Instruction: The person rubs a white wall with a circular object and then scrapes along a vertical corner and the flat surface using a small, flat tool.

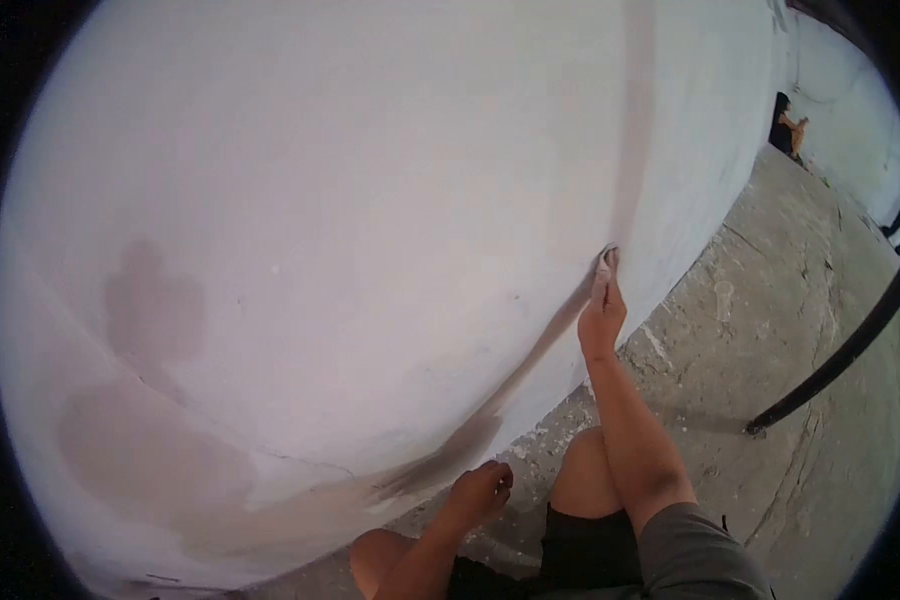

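Wall [370, 200] meets right hand [601, 308], fingers together, pointing up it; left hand [480, 492] curls near its foot, whether either pinches anything unclear.

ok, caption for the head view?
Right hand raised to a pale wall, left hand loosely curled below, bare knees bent over rough grey floor.

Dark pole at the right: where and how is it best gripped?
Probably midway up the visible part of the dark pole, from the side facing the wall, fingers wrapped around: it is long, slim and slants up from the floor. Its upper end is unclear.
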`<action>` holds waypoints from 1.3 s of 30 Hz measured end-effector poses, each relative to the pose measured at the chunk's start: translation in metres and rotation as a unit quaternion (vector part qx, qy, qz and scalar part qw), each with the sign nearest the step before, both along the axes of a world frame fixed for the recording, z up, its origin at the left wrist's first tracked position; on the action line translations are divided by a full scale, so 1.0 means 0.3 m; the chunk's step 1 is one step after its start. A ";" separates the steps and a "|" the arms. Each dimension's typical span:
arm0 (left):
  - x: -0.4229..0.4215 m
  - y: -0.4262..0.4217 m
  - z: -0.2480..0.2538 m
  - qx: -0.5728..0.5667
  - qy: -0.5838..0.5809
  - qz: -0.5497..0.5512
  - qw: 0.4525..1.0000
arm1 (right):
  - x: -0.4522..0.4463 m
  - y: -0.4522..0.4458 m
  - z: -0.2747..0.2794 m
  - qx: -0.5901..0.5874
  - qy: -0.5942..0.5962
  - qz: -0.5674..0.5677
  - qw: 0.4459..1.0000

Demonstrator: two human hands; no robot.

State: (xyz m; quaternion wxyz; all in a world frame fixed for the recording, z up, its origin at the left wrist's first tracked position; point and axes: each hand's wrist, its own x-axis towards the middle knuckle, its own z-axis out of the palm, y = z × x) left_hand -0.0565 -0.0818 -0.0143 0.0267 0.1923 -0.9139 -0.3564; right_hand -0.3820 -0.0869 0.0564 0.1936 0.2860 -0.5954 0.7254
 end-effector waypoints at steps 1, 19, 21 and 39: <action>-0.001 0.017 0.007 0.013 0.015 0.006 1.000 | 0.021 0.035 0.047 -0.008 0.000 -0.007 1.000; 0.199 0.196 0.062 -0.056 0.078 0.107 0.990 | 0.389 0.042 0.098 0.029 0.142 0.136 0.980; 0.217 0.225 0.094 -0.061 0.081 0.124 0.987 | 0.420 0.027 0.109 0.050 0.172 0.141 0.974; 0.268 0.154 0.048 -0.026 0.083 0.122 0.989 | 0.574 -0.122 0.062 -0.020 0.135 0.100 0.986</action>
